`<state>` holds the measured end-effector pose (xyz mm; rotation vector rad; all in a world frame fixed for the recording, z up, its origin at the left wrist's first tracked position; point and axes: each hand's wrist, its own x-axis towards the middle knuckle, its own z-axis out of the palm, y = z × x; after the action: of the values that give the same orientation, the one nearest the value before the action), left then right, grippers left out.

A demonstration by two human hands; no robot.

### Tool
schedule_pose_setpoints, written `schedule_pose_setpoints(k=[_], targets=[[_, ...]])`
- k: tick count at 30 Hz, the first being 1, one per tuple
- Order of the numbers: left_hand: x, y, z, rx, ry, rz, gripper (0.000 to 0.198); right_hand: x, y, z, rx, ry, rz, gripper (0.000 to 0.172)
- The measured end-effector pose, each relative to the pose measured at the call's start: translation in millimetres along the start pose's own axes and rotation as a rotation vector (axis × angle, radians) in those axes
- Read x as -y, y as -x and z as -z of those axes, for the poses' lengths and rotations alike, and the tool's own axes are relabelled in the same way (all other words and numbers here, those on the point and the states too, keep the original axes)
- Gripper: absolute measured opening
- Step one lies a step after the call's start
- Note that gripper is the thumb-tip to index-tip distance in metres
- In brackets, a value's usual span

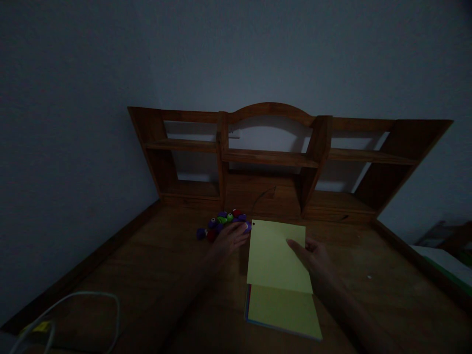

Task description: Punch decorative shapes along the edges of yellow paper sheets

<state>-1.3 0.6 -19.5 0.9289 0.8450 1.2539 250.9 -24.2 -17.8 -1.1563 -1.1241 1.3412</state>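
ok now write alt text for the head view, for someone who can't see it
A person's right hand holds a flat yellow paper sheet overlapping a yellow-topped paper stack on a brown wooden desk. The left hand is at a cluster of small purple, green and red objects, before a brown wooden shelf unit.

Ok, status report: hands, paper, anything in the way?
Right hand gripping yellow sheet, thumb on top. Left hand by colourful cluster, grip unclear. Sheet covers part of paper stack; cluster near sheet's far-left corner.
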Motion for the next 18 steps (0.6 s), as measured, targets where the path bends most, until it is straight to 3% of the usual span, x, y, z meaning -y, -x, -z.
schedule_pose_setpoints(k=[7,14,18], targets=[[6,-7,2.3,-0.038,-0.133,-0.016,0.038,-6,-5,2,-0.004,0.04,-0.024,0.037],[8,-10,4.1,0.041,-0.206,-0.041,0.038,-10,-7,3,0.049,0.051,-0.037,0.036],[7,-10,2.9,0.031,-0.287,-0.062,0.038,-7,-5,3,0.056,0.045,-0.027,0.035]])
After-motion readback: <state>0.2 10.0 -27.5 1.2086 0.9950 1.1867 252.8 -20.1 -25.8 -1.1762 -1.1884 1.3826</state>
